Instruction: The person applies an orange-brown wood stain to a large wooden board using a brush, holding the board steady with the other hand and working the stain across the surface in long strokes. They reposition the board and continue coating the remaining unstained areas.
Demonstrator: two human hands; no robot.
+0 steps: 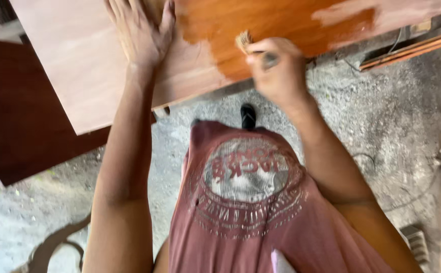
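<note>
A large pale wooden board (84, 65) lies in front of me, its right part coated with glossy orange-brown varnish (266, 20). My left hand (142, 30) rests flat on the bare wood, fingers spread. My right hand (276, 68) is closed around a small brush (244, 40), whose pale bristles touch the wet varnished area near the board's front edge. The right hand is blurred by motion.
A dark brown panel (23, 126) lies under the board at the left. Rough grey concrete floor (397, 121) spreads below, with thin wires at the right. A black sandal (248, 116) shows under the board. A strip of wood (412, 48) lies at the upper right.
</note>
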